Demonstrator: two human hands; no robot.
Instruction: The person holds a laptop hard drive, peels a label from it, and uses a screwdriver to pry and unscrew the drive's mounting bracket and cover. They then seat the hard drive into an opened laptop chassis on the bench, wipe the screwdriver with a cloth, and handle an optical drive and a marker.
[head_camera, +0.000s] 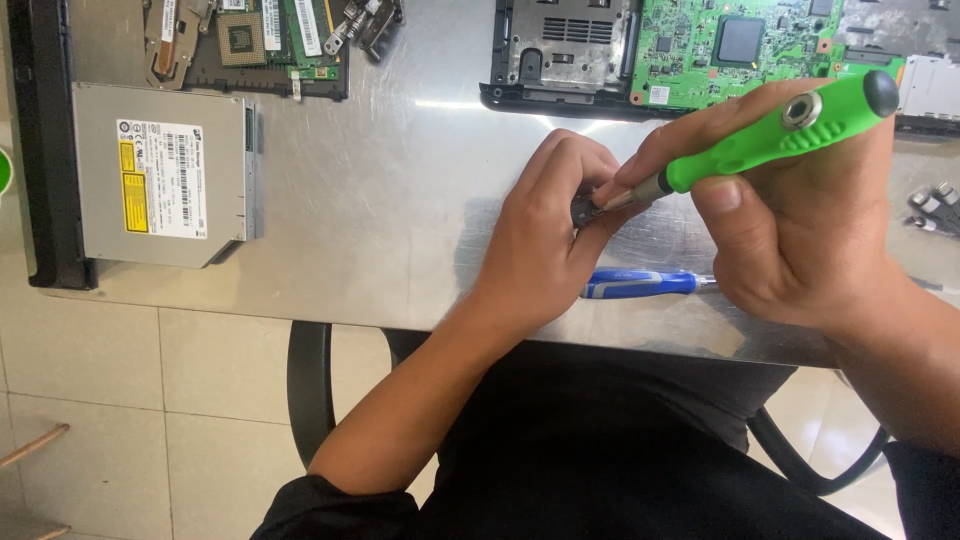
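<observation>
Near centre frame: left hand (545, 225) curled shut around a small dark part (583, 209), mostly hidden, perhaps a metal fitting. Right hand (800, 215) wrapped around a green screwdriver (775, 135), long axis slanting from upper right down to lower left, tip meeting the part right at the left fingers. Both hands equally close, the part between them. Just below, lying flat on the steel table (380, 210): a blue-handled screwdriver (640, 284). Upper left: grey optical drive (160, 175) with a white rectangular label and a yellow sticker. Top edge: green circuit board (740, 50).
</observation>
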